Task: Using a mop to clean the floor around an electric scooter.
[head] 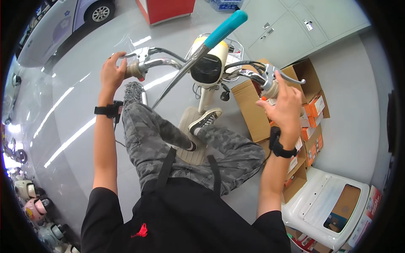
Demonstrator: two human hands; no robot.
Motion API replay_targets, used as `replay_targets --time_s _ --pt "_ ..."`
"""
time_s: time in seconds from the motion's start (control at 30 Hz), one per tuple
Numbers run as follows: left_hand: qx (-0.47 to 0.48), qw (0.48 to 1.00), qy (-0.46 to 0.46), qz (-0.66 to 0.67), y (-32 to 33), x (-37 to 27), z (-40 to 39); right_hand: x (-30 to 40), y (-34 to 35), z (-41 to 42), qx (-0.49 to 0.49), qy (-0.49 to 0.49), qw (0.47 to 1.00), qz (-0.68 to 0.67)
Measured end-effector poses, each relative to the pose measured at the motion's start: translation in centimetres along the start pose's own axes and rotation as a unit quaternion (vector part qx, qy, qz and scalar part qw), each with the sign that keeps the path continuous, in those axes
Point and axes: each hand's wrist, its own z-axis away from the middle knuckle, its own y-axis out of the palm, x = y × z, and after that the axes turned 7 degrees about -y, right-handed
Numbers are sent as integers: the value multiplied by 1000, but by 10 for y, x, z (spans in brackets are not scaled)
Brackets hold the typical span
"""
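My left hand (112, 71) is around the left handlebar grip (134, 69), its fingertips at the silver left brake lever (129, 56). On the other side, my right hand (286, 102) lies over the right handlebar grip (270, 91), index finger extended to the lever mount and thumb spread near an orange button (264, 98). Between them is the cream scooter's dark display (207, 68). A mop with a teal-ended metal pole (190, 61) slants up past the handlebar; its grey shaggy head (133, 91) is partly behind my knee. My right foot rests on the footboard (186, 126).
Open cardboard boxes (251, 110) with orange-and-white cartons (314, 106) stand at right, beside a white panel with a window opening (316, 196). Grey metal cabinets (284, 34) and a red-and-white stand (166, 11) are ahead. A pale vehicle (53, 38) and several scooters (34, 208) are at left.
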Motion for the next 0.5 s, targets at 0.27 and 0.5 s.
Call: replay_targets --time_s 0.27,0.5 --pt "-38 998 39 1 -1 -6 3 2 6 -4 -20 35 999 -31" --pt "-42 998 -34 -17 -3 -14 8 1 15 -1 -90 11 996 5"
